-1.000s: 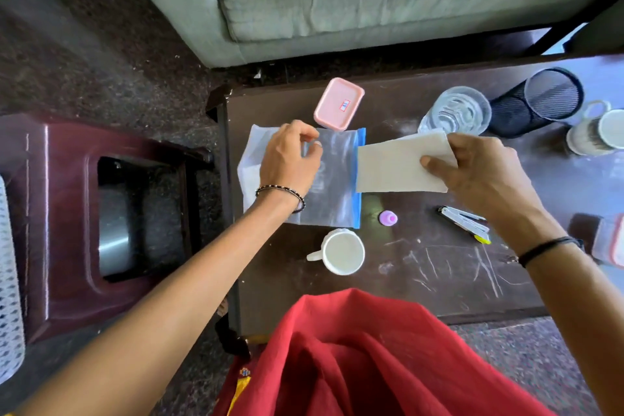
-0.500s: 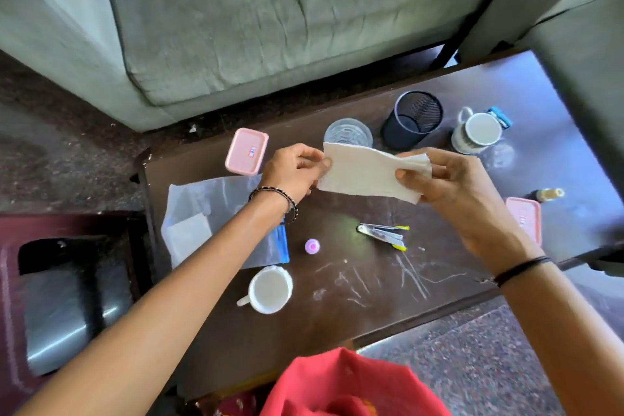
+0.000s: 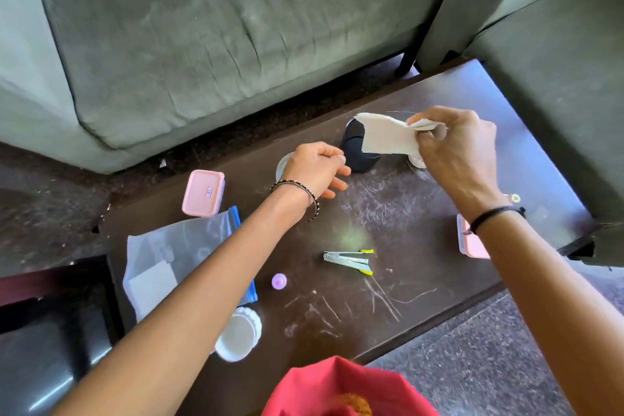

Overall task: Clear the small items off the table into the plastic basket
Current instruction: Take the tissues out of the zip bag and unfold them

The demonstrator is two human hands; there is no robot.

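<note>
My right hand (image 3: 457,145) grips a folded white paper napkin (image 3: 385,138) above the far part of the dark table (image 3: 422,213), over a black mesh cup (image 3: 358,152). My left hand (image 3: 317,169) hovers empty with loosely curled fingers, just left of the cup and over a clear glass (image 3: 283,164). On the table lie a pink lidded box (image 3: 203,192), a clear zip bag with a blue edge (image 3: 182,257), a small purple cap (image 3: 279,281), a silver stapler with yellow tips (image 3: 349,260), a white mug (image 3: 238,336) and a second pink box (image 3: 471,241). No plastic basket is in view.
A grey-green sofa (image 3: 202,44) runs along the table's far side and another seat (image 3: 557,94) overhangs its right end. A dark red stool (image 3: 40,331) stands at the left. Red cloth (image 3: 337,392) lies at the near edge.
My left hand has let go of the napkin and dropped back to the left. My right hand has carried the napkin up and to the right, over the mesh cup. The view has shifted right.
</note>
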